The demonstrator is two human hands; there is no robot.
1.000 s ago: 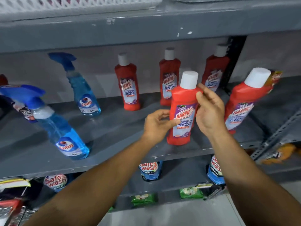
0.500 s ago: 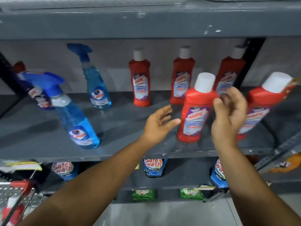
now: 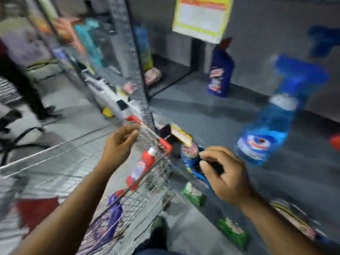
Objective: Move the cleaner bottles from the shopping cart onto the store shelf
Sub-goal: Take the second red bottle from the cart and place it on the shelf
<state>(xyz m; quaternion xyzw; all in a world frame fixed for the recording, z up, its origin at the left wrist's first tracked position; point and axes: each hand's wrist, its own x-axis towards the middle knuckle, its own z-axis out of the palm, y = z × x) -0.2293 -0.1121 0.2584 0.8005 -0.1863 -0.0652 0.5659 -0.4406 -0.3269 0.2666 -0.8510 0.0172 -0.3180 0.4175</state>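
The view is blurred by motion. A red cleaner bottle [image 3: 141, 167] with a white cap lies inside the wire shopping cart [image 3: 147, 196] below me. My left hand [image 3: 118, 144] hovers over the cart's far rim, fingers loosely curled, holding nothing. My right hand [image 3: 223, 172] hangs to the right of the cart, fingers curled and empty. On the grey shelf [image 3: 211, 115] at right stand a blue spray bottle [image 3: 270, 129] and a dark blue bottle [image 3: 219, 70] with a red cap.
A purple packet [image 3: 112, 216] lies in the cart. Green packets [image 3: 232, 230] and a blue bottle [image 3: 190, 155] sit on lower shelves. A dark shelf post [image 3: 134, 57] rises in the middle. Another person's legs [image 3: 27, 89] stand in the aisle at left.
Both hands let go of the red bottle on the shelf and dropped away. My view has swung left and down from the shelf to the cart.
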